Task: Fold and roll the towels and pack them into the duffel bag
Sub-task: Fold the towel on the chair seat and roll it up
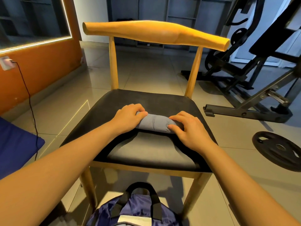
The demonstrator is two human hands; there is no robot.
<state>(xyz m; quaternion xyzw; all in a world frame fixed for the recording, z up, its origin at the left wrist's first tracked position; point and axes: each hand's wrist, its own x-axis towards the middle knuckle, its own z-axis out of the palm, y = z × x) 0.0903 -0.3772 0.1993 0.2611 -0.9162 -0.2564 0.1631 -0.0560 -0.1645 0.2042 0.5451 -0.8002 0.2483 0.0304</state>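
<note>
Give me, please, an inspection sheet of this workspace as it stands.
Surface: black chair seat, wooden frame.
Job's things: grey towel, rolled, lying across the seat; blue duffel bag on the tiled floor before the chair.
Clutter: weight plate on the floor, right.
Hands: left hand grips the roll's left end; right hand grips its right end.
Cables: black cable hangs from a wall plug, left.
Surroundings: black gym machine at right.

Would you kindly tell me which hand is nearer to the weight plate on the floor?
Right. The right hand holds the right end of the rolled towel, the weight plate lying on the floor to its right; the left hand holds the towel's other end, farther away.
</note>
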